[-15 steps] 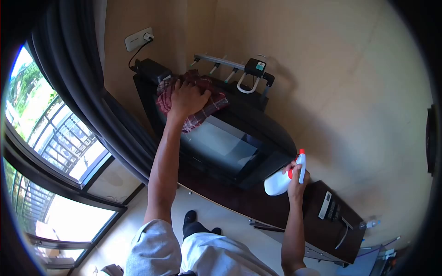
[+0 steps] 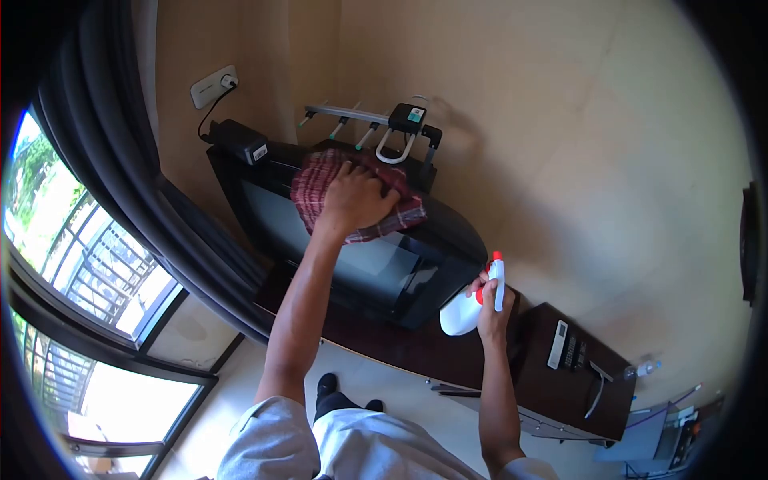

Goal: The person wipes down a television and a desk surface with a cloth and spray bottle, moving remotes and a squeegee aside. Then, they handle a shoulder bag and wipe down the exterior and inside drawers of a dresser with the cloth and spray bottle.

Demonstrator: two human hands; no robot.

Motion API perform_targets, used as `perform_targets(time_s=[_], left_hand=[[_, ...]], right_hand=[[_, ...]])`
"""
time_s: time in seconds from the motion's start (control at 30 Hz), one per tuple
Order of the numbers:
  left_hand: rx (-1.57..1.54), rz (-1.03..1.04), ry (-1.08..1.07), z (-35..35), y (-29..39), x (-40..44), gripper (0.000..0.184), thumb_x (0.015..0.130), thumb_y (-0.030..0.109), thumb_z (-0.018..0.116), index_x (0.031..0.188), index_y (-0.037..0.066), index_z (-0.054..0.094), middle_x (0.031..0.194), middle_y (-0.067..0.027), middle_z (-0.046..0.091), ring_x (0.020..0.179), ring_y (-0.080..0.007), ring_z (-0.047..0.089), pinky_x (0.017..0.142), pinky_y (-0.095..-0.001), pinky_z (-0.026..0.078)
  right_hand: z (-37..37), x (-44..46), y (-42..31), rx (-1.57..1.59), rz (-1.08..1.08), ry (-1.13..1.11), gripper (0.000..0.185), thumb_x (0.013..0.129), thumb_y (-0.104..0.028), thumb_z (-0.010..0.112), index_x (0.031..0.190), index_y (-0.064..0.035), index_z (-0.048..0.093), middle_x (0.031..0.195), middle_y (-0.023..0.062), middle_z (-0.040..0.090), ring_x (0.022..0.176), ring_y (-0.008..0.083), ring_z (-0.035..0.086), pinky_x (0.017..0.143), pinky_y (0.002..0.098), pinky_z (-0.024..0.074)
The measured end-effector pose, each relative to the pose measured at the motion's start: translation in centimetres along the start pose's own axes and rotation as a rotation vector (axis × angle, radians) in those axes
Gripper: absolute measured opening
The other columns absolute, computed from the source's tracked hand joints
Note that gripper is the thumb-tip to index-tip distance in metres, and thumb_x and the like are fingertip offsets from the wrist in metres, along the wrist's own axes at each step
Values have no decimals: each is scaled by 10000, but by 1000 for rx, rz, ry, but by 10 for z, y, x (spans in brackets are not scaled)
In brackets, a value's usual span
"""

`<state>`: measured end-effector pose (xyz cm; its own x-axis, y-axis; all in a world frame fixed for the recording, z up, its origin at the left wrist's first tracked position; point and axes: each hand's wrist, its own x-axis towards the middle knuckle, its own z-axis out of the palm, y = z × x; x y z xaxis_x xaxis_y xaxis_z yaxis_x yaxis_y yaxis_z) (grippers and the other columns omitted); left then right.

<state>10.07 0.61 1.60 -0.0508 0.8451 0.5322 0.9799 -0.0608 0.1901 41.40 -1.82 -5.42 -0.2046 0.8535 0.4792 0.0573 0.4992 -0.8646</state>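
My left hand (image 2: 358,198) presses a crumpled red plaid cloth (image 2: 314,182) against the top front edge of a black television (image 2: 450,214). Its fingers are curled over the fabric, and part of the cloth hangs down over the screen (image 2: 280,220). To the right, my right hand (image 2: 494,314) grips a white spray bottle (image 2: 459,314) with a red collar and nozzle, close to the television's right corner. The bottle is tilted, and my fingers wrap round its neck by the trigger.
Behind the television stands an indoor antenna (image 2: 344,110); a black box (image 2: 238,140) sits at its left corner. Below is a dark cabinet (image 2: 384,346) with a calculator-like device (image 2: 566,349) on its right part. A grey curtain (image 2: 120,152) and window are at left.
My left hand has slid the cloth rightward along the television's top edge, uncovering the left of the screen. The spray bottle stays in my right hand; the view has shifted slightly.
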Motion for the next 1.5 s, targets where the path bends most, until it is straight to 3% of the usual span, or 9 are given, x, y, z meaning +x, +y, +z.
perform_targets(time_s=[0.33,0.57,0.83,0.97,1.13,1.27,1.33,1.43,1.5], left_hand=[[-119,191,62,13,92,-10,528,886,442,502,787,-23,733,960,-213,696,1040,-320,628,1061,-421,376],[-156,307,195,17,130,-16,496,879,401,516,613,14,676,766,-167,665,857,-295,647,927,-401,439],[-171,359,415,41,145,-33,398,834,469,635,822,77,706,944,-105,673,995,-274,627,993,-421,427],[-162,408,487,58,153,-43,381,759,440,706,973,125,694,1139,-77,653,1171,-290,582,1050,-487,385],[-48,394,611,102,156,-69,356,681,324,745,1004,190,681,1295,-35,599,1264,-296,530,1091,-549,315],[-50,347,655,165,152,-104,371,657,292,732,1022,257,683,1271,11,610,1256,-279,535,1083,-544,339],[-108,273,353,221,147,-140,285,745,344,703,1024,291,688,1129,37,666,1083,-255,651,934,-514,488],[-236,32,-448,268,140,-175,203,859,400,644,1039,322,693,961,48,692,832,-236,716,700,-478,564],[-229,96,-372,341,127,-219,217,926,433,562,1082,331,673,904,24,697,721,-245,713,609,-486,556]], right_hand=[[3,-7,10,-4,31,48,641,1045,-488,421,1088,114,638,719,55,548,680,141,554,667,304,449],[0,-21,21,16,93,100,633,1036,-535,404,860,51,564,709,55,540,668,157,550,654,315,433],[-6,-32,32,49,139,211,678,1016,-598,393,826,40,519,717,56,534,667,165,541,666,319,434],[-13,-35,22,2,138,201,778,1001,-635,385,990,107,618,732,46,510,699,154,532,681,316,448],[-26,-43,13,-26,133,201,871,987,-670,363,1227,127,619,742,28,482,729,130,516,690,314,458],[-39,-59,16,-35,156,242,882,978,-684,363,1202,126,633,740,21,485,724,123,516,699,302,446],[-44,-65,16,-77,176,241,883,975,-687,366,1208,122,633,738,19,485,723,124,517,705,297,440],[-48,-75,14,-117,189,243,871,980,-681,365,1209,114,638,735,20,486,721,127,520,707,298,435],[-49,-81,11,-139,202,242,865,984,-676,361,1204,111,643,735,23,488,723,130,521,715,306,444]])
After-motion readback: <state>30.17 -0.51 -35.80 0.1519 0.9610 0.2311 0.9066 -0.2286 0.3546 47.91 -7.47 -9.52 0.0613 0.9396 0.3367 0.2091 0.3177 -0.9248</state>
